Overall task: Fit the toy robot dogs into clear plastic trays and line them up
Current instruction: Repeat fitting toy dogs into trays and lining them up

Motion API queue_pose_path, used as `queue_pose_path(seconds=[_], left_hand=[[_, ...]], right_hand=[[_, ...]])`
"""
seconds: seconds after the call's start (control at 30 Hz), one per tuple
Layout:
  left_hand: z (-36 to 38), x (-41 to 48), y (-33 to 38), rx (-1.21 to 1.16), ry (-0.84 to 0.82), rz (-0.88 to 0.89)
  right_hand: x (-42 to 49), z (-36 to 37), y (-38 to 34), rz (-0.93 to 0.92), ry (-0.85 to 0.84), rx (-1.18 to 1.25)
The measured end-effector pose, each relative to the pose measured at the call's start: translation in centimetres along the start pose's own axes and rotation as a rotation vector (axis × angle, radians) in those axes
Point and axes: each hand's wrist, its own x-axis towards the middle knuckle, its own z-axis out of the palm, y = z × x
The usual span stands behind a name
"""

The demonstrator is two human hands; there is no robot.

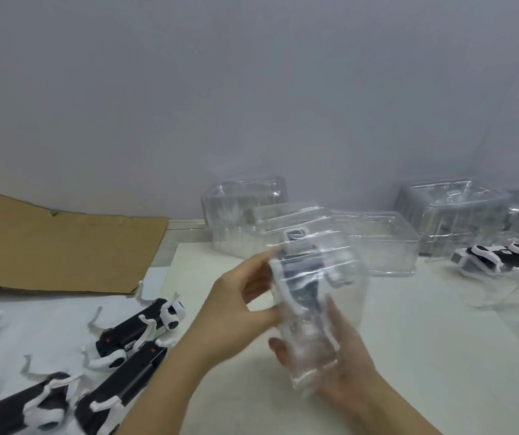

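Head view: black-and-white toy robot dog (302,293), seated in clear moulded plastic tray (324,265), held above white worktop (415,356). Left hand (239,309) grips the tray's side with curled fingers. Right hand (343,384) cups its lower end from beneath. Loose toy dogs (138,331) lie at left. Stacked clear trays (242,208) stand behind. Brown cardboard sheet (63,246) lies far left.

A single wide-angle view looks from the person's head forward and down across the white surface (408,356) towards the grey wall (251,89) behind it, with straight lines bowing near the frame edges. It sits close: the left hand (236,306) and right hand (343,381), gripping a clear tray (311,277), fill the lower centre, and the forearms enter from the bottom edge.
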Motion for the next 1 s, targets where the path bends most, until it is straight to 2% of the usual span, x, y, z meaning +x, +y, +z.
queue_pose_path(seconds=[0.03, 0.07, 0.1, 0.13, 0.2, 0.27, 0.37, 0.43, 0.5, 0.57, 0.63, 0.67, 0.73, 0.83, 0.9, 0.93, 1.0], left_hand=[[-0.9, 0.2, -0.4, -0.039, -0.024, -0.032], [-1.8, 0.5, -1.1, -0.094, 0.012, -0.061], [-2.9, 0.9, -1.9, -0.200, 0.099, -0.098], [-4.0, 1.1, -2.4, -0.362, 0.192, -0.146], [-5.5, 1.4, -3.1, -0.568, 0.279, -0.164], [-5.5, 1.6, -3.1, -0.496, 0.225, -0.132], [-3.4, 1.4, -3.3, -0.201, 0.120, -0.041], [-1.6, 1.0, -3.7, -0.090, 0.180, 0.044], [-0.7, 0.7, -3.8, -0.116, 0.279, 0.115], [-0.3, 0.4, -3.9, -0.119, 0.340, 0.151], [0.0, 0.2, -3.7, -0.048, 0.395, 0.130], [0.0, 0.3, -3.6, -0.008, 0.423, 0.092], [0.2, 0.6, -3.5, 0.030, 0.432, -0.013], [1.5, 0.3, -4.2, 0.007, 0.277, -0.170], [2.4, -0.2, -5.0, 0.026, 0.075, -0.215], [3.2, -0.3, -4.9, 0.027, 0.014, -0.262], [4.7, -0.3, -5.7, -0.124, 0.075, -0.317]], right_hand=[[-1.3, -0.1, -1.8, -0.134, -0.061, -0.192], [-0.7, 0.3, 1.0, -0.216, -0.074, -0.013], [-0.8, 0.3, 0.0, -0.358, -0.034, -0.001], [-0.7, -0.1, -0.7, -0.492, 0.075, -0.098], [-0.7, -0.7, -1.0, -0.693, 0.164, -0.244], [-0.8, -1.7, -1.2, -0.877, 0.210, -0.419], [-0.8, -2.0, 0.0, -1.068, 0.222, -0.761], [-0.6, -2.1, 1.0, -1.208, 0.240, -0.921], [-0.4, -2.3, 1.0, -1.390, 0.214, -1.045], [-0.5, -2.5, 0.7, -1.487, 0.175, -1.107], [-1.1, -1.9, 0.1, -1.414, 0.213, -1.095], [-1.5, -1.6, -0.4, -1.296, 0.282, -1.090], [-2.0, -1.2, -1.7, -0.932, 0.395, -1.098], [-3.0, -2.1, -4.6, -0.468, 0.437, -1.096], [-4.3, -3.0, -6.1, -0.324, 0.500, -1.086], [-5.0, -3.6, -6.8, -0.289, 0.555, -1.162], [-6.3, -4.3, -7.6, -0.195, 0.759, -1.441]])
